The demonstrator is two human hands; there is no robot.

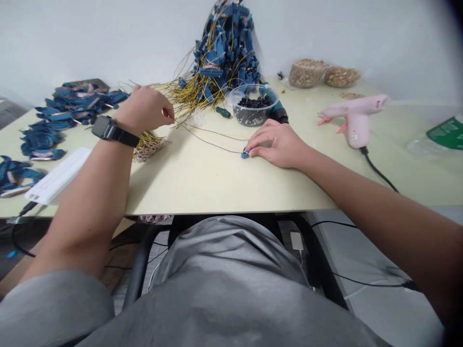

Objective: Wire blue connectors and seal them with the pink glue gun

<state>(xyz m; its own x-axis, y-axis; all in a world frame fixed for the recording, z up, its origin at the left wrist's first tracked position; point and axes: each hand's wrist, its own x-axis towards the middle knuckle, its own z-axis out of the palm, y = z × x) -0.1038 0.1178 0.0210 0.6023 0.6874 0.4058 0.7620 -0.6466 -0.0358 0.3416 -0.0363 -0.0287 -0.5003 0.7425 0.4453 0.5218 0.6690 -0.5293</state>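
Observation:
Thin black and yellow wires (213, 140) stretch across the middle of the table between my two hands. My left hand (150, 110), with a dark watch on its wrist, pinches the wires at their left end, just above the tabletop. At their right end sits a small blue piece (245, 154), which my right hand (273, 144) holds between thumb and fingers on the table. Below my left hand lies a bundle of yellow wires with pale ends (150, 147), partly hidden by the wrist.
A tall heap of blue pieces with yellow wires (227, 53) stands at the back. Before it is a clear tub of small black parts (255, 107). Rows of blue pieces (68, 103) and a white box (60, 176) lie left; a pink glue gun (358, 118) and bottle (444, 135) right.

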